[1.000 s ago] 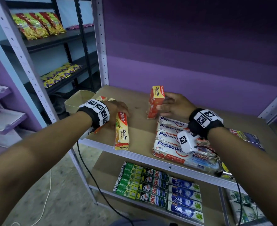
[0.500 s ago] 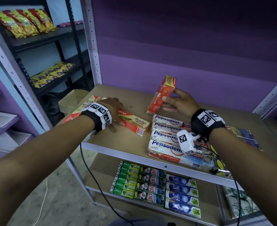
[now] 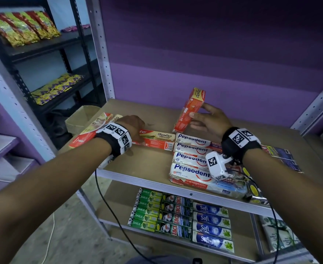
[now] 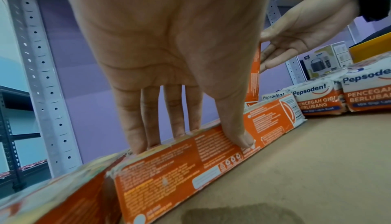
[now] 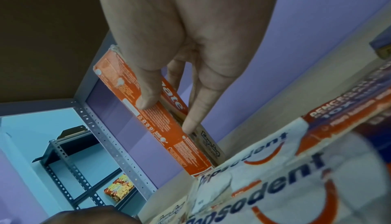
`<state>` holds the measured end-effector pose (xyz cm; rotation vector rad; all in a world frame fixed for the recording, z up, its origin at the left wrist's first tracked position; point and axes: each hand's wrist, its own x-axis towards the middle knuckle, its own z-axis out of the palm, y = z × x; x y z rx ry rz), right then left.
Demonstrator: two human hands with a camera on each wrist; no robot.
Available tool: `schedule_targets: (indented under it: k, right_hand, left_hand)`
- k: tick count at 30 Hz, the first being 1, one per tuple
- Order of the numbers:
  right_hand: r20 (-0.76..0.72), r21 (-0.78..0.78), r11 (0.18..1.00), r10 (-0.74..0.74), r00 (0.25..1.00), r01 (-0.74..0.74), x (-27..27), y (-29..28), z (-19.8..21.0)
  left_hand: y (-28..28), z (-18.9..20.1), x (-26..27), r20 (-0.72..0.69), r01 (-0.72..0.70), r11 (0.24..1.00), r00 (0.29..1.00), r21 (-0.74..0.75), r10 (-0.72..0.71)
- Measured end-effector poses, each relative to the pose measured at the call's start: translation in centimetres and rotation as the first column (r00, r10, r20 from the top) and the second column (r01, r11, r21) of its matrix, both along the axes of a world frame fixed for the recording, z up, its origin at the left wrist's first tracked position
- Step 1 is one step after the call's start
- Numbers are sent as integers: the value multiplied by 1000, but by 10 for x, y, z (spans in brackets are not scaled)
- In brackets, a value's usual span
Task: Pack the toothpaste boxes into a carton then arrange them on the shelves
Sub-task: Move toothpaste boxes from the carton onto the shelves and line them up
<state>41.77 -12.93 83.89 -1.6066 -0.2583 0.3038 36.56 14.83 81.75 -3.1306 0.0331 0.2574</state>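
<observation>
The left hand [image 3: 133, 123] grips a flat Colgate box [image 3: 157, 141] on the shelf [image 3: 149, 164], fingers over its top, thumb on its side; the right hand [image 3: 209, 121] pinches a tilted Colgate box [image 3: 190, 109]; a Pepsodent row [image 3: 192, 159] lies just beside; a small carton [image 3: 80, 117] sits left, behind spare boxes [image 3: 92, 130]

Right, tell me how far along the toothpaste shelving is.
Done: four Pepsodent packs lie in a row on the upper shelf; Darlie, Zact and Safi boxes fill the shelf below. In hand: the left hand holds a Colgate box flat beside the Pepsodent; the right hand holds another Colgate box on end, tilted. Left: lay that one down and place the Colgate boxes by the left wrist.
</observation>
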Motion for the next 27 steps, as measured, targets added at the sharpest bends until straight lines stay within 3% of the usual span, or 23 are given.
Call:
schedule_targets:
  k: [7, 14, 17, 21, 27]
  right_hand:
    - [79, -60, 998, 25, 997, -20, 15, 28, 2]
    - [272, -321, 947, 71, 960, 21, 26, 77, 5]
    - [399, -469, 879, 127, 908, 83, 24, 97, 8]
    - [434, -623, 779, 273, 858, 68, 23, 121, 13]
    - [373, -868, 484, 488, 789, 111, 25, 156, 12]
  left_hand:
    - [11, -1, -6, 43, -51, 995, 998, -86, 55]
    - [41, 7, -29, 90, -146, 989, 985, -11, 146]
    - [58, 7, -41, 118, -208, 978, 972, 30, 203]
    - [74, 8, -52, 86, -292, 954, 954, 68, 286]
    - [80, 9, -58, 50, -270, 951, 963, 149, 265]
